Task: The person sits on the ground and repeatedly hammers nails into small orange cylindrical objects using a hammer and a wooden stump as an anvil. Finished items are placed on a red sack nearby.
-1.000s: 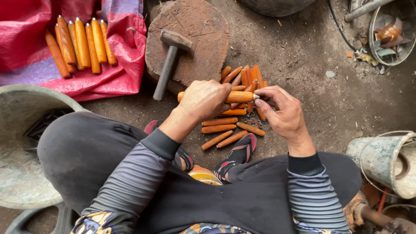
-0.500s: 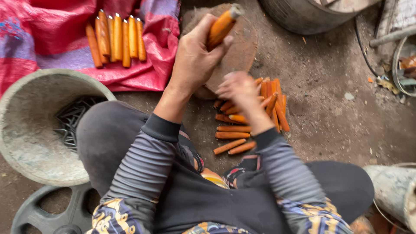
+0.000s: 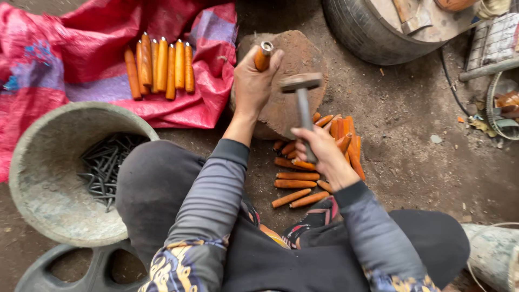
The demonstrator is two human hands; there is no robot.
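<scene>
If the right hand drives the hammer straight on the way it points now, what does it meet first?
Probably the metal-capped top of the orange handle that the left hand holds upright on the wooden block; the right hand raises the hammer beside it, depth unclear.

You have a single view, from the camera on your own head, looking steeply down past your knees to the dirt floor (image 3: 432,162). It sits close: your sleeves fill the lower frame, and the wooden block (image 3: 294,54) lies just ahead, upper centre. The red cloth (image 3: 81,59) runs off the top left, and a tyre (image 3: 357,32) cuts the top right.
</scene>
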